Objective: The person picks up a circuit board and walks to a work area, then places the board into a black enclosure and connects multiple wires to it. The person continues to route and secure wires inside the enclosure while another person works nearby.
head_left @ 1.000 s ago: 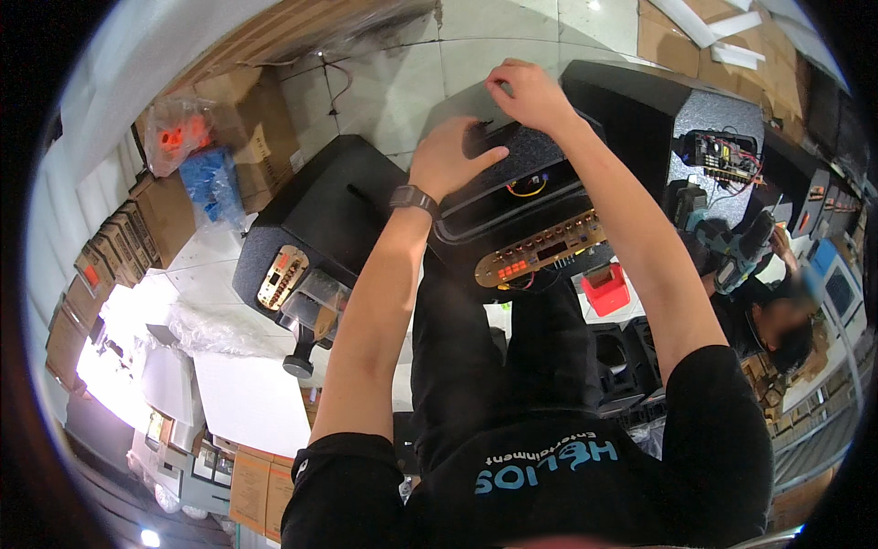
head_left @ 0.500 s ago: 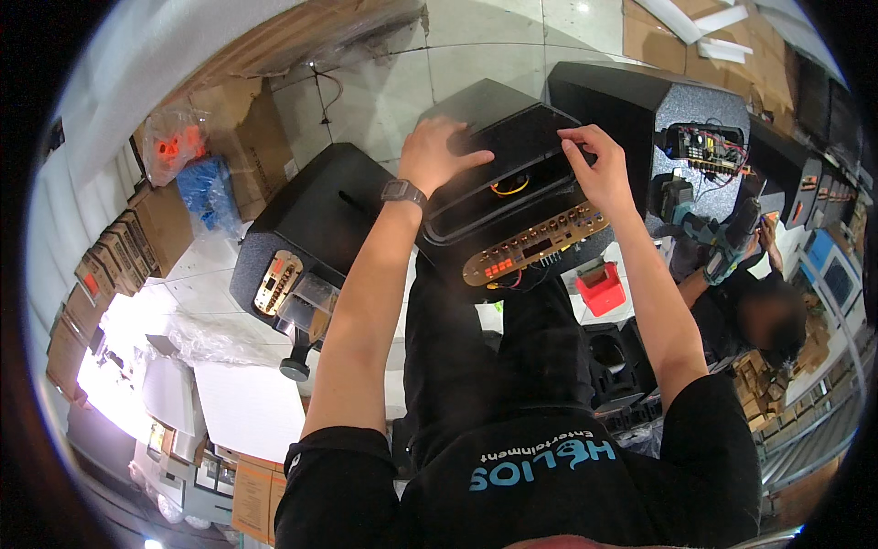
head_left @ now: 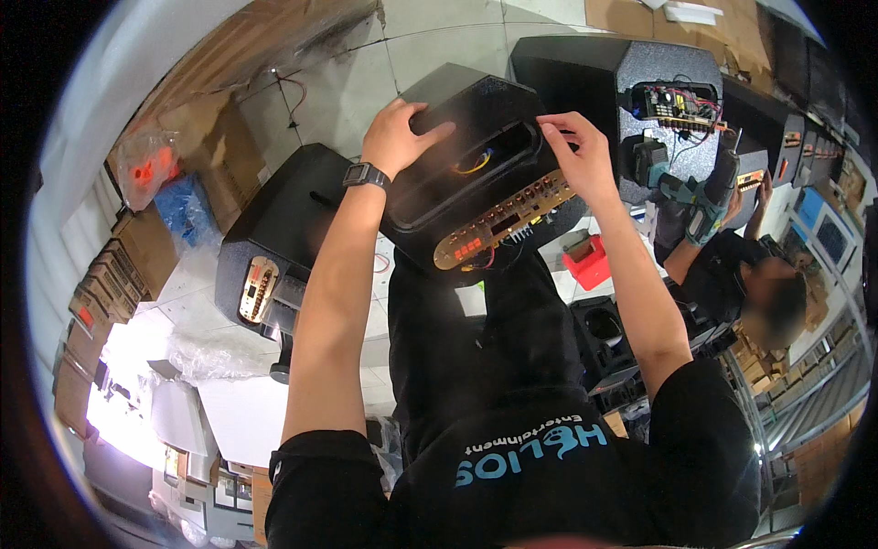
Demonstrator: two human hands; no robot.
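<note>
A black speaker cabinet (head_left: 457, 119) rests tilted in front of me, above my legs. It has a recessed top handle and a gold control panel (head_left: 503, 224) with red lights and loose wires hanging under it. My left hand (head_left: 398, 137), with a dark watch on the wrist, grips the cabinet's upper left edge beside the recess. On the right side my right hand (head_left: 576, 151) holds the cabinet's edge just above the gold panel.
A second black speaker (head_left: 274, 229) with a gold panel lies at my left. A third one (head_left: 594, 73) with an exposed circuit board stands behind. A seated person (head_left: 732, 265) at right holds a power drill (head_left: 672, 183). A red bin (head_left: 587, 263), cardboard boxes and plastic wrap lie around.
The cabinet has turned and tilted further toward me. My right hand slid from its far top edge down to the right side by the gold panel. My left hand kept its grip.
</note>
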